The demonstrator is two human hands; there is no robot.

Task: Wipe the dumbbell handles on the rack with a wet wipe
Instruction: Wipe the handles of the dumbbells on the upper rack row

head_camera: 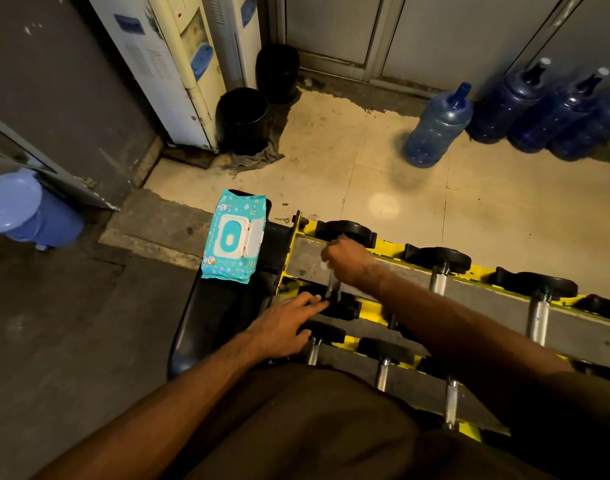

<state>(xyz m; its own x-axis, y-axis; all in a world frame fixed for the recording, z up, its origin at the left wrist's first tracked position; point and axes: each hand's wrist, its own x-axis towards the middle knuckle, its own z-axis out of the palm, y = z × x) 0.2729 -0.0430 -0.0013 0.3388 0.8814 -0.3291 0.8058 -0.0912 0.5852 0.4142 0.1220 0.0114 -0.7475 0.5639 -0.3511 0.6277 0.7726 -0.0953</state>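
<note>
A yellow and grey rack (pixel 386 244) holds several black dumbbells with steel handles. My right hand (pixel 345 259) grips a white wet wipe (pixel 326 265) around the upper part of the leftmost dumbbell's handle (pixel 333 287) on the top shelf. My left hand (pixel 286 322) lies with straight fingers on that dumbbell's near black head (pixel 341 306). A teal pack of wet wipes (pixel 234 237) with its lid flipped open sits on a black bench just left of the rack.
More dumbbells (pixel 438 271) stand along the rack to the right and on the lower shelf (pixel 383 372). Blue water jugs (pixel 435 129) line the far wall. Two black bins (pixel 243 119) and water dispensers (pixel 179 67) stand at the back left, and a blue bin (pixel 23 209) sits at far left.
</note>
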